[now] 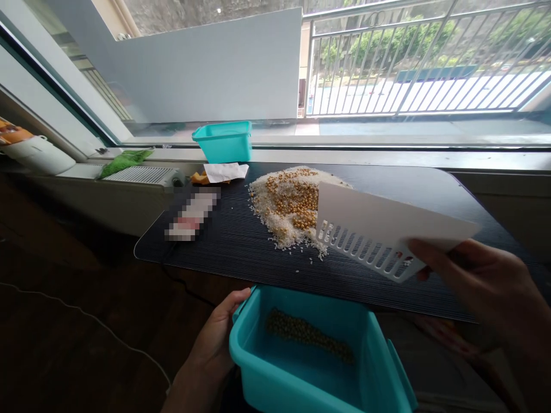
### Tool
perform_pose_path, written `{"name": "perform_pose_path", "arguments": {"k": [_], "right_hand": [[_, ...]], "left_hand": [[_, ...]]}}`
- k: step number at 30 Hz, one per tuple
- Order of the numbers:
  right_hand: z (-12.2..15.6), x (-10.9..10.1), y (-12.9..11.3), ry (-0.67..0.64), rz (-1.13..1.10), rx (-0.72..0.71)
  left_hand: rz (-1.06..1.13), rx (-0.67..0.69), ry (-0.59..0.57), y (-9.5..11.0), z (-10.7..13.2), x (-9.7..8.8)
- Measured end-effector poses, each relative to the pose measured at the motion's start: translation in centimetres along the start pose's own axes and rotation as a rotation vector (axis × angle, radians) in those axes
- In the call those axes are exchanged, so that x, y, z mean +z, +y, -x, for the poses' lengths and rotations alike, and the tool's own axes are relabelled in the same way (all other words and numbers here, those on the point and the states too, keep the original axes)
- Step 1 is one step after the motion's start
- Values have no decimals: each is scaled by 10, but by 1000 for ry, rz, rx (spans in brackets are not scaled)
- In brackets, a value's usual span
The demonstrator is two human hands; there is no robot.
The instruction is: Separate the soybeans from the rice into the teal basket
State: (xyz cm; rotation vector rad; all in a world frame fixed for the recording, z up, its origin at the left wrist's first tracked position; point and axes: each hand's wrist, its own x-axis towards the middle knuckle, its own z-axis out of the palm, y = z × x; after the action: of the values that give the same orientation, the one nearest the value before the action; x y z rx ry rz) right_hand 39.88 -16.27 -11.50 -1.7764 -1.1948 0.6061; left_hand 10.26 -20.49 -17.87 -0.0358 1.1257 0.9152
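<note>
My left hand grips the left rim of a teal plastic tub held below the table's front edge. A streak of yellow-brown beans lies on the tub's bottom. My right hand is closed on a white slotted scoop, held tilted just above the table. The scoop's far end touches the right side of a pile of white rice mixed with yellow beans. Loose grains are scattered round the pile.
The pile lies on a dark ribbed table. A second teal tub stands on the window ledge behind. White paper, a blurred packet, a green cloth and a cable on the floor lie left.
</note>
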Motion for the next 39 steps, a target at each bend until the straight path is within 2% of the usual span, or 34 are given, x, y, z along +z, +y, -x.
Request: {"name": "perform_pose_path", "arguments": {"k": [3,7,11,17,23,29,34,39], "right_hand": [[-6,6,-1,8,27,-54],[-14,19,8,-81,-46,-117],[-14,22,16,-140,-80,-137],[-16,26,11,-127,-71,-147],[-16,32,8,-234,-99,-166],[-17,34,9,-190,-87,-212],[-15,37,2,-259,-96,-195],[-5,17,0,-132,-38,-129]], "left_hand": [[-10,0,8,-1,0,0],[-33,-16,15,-1,2,0],[-33,-15,45,0,3,3],[-49,-19,52,0,3,5],[-44,-14,33,-1,2,3],[-37,-13,30,-2,-1,1],[-15,-17,25,-3,-1,-1],[21,-32,-10,-2,-1,0]]}}
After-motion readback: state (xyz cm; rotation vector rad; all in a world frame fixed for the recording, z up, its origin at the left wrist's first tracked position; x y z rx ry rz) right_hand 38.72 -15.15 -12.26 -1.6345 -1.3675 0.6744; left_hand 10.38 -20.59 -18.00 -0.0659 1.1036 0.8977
